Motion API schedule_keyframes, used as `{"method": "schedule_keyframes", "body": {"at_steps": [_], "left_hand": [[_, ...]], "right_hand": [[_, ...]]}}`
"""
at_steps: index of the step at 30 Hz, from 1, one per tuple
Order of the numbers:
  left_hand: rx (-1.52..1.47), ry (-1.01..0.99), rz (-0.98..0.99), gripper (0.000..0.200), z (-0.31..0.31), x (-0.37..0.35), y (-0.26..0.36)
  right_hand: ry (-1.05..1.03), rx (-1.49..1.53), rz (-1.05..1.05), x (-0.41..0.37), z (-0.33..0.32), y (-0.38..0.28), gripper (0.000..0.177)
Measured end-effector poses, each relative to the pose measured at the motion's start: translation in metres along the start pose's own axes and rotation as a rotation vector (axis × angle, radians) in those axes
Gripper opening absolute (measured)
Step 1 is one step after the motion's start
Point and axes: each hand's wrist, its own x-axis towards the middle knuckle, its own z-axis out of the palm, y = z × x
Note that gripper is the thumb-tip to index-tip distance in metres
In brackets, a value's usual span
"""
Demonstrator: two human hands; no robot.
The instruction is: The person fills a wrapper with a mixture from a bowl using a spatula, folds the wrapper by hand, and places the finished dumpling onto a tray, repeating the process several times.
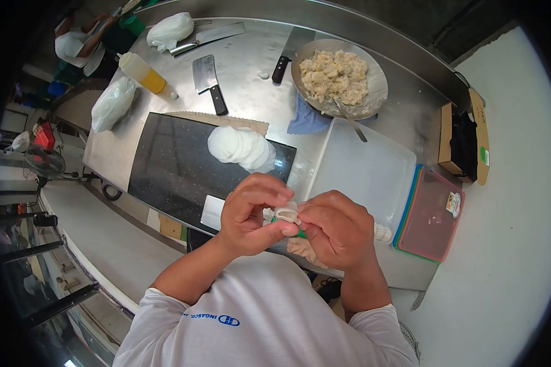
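Note:
A small white dumpling (286,212) with pale filling showing at its top is pinched between both hands. My left hand (248,211) curls its thumb and fingers around one side. The fingertips of my right hand (338,227) press its other edge. Ahead of my left hand, a fanned stack of round white wrappers (242,147) lies on a black speckled slab (177,153). A metal bowl (379,92) of chunky pale filling (335,74) stands farther off, with a utensil handle (358,130) over its rim. Some folded dumplings (382,233) show beside my right hand.
A translucent tray (367,171) and colored lids (431,214) lie at right. A cleaver (207,76), knives (281,68), a squeeze bottle (144,72) and plastic bags (170,30) rest across the steel table. A cardboard box (462,144) stands near the wall. Another person (79,46) is at far left.

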Motion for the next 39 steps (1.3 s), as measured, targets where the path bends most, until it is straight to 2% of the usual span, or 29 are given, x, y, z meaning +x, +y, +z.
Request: {"method": "schedule_keyframes", "body": {"at_steps": [2,5,9,11,15,17,21,23,24,26,27,29,33,36,38,39], "left_hand": [[0.041,-0.063,0.130,0.037,-0.003,0.000,-0.004],[0.151,-0.162,0.142,0.037,-0.008,0.009,0.002],[0.179,-0.121,0.166,0.035,-0.003,0.008,-0.001],[0.137,-0.112,0.217,0.033,-0.002,0.004,-0.005],[0.132,-0.144,0.151,0.030,-0.002,0.007,0.001],[0.159,-0.181,0.149,0.027,-0.003,0.009,0.002],[0.130,-0.197,0.172,0.032,-0.004,0.004,-0.011],[-0.115,-0.111,-0.031,0.048,0.001,-0.003,-0.012],[-0.118,-0.116,-0.031,0.048,0.001,-0.004,-0.015],[-0.303,-0.104,-0.413,0.059,-0.004,-0.007,-0.021],[-0.301,-0.102,-0.413,0.059,-0.007,-0.008,-0.025],[-0.619,-0.122,-0.691,0.061,-0.012,-0.008,-0.029],[-0.829,-0.088,-0.809,0.060,-0.002,0.001,-0.013],[-0.797,-0.102,-0.903,0.061,0.001,0.001,-0.016],[-0.489,-0.168,-0.752,0.059,0.001,-0.007,-0.030],[-0.489,-0.173,-0.754,0.059,0.000,-0.007,-0.030]], "right_hand": [[0.045,-0.005,-0.032,0.002,0.000,-0.003,0.026],[0.139,0.008,0.025,0.007,0.002,-0.009,0.025],[0.051,-0.005,-0.005,-0.001,-0.001,0.000,0.024],[0.012,-0.043,0.019,-0.001,-0.004,-0.003,0.017],[0.076,-0.029,-0.020,0.002,-0.003,-0.004,0.016],[0.140,0.043,0.057,0.005,-0.001,-0.008,0.020],[0.106,0.025,-0.020,0.000,0.001,0.006,0.020],[0.078,-0.031,0.040,-0.004,0.002,0.008,0.019],[0.082,-0.035,0.041,-0.005,0.002,0.010,0.019],[0.111,-0.058,0.171,-0.007,0.005,0.015,0.019],[0.110,-0.056,0.170,-0.009,0.007,0.021,0.019],[0.098,0.202,0.188,-0.014,0.011,0.032,0.024],[0.098,0.334,0.268,-0.024,0.015,0.028,0.038],[0.053,0.188,0.247,-0.036,0.010,0.034,0.048],[0.091,0.047,0.321,-0.040,0.007,0.031,0.046],[0.096,0.046,0.323,-0.041,0.005,0.030,0.046]]}}
